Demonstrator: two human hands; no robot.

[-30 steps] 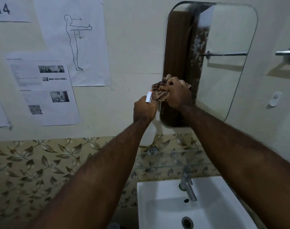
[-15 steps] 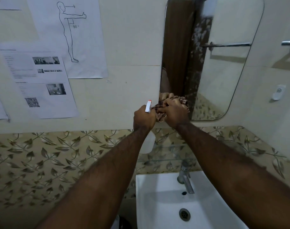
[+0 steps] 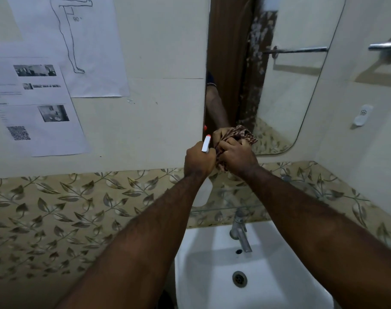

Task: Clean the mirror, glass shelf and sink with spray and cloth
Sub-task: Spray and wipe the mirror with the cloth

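Low on mirror [image 3: 290,97]: right grip [image 3: 236,156] clenches cloth [image 3: 242,133], left grip [image 3: 197,160] clasps spray bottle [image 3: 205,144].

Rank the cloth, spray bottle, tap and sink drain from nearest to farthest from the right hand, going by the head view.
1. cloth: bunched in the right hand itself.
2. spray bottle: just to its left, gripped by the left hand.
3. tap: below, at the back of the sink.
4. drain: lowest, in its bowl.
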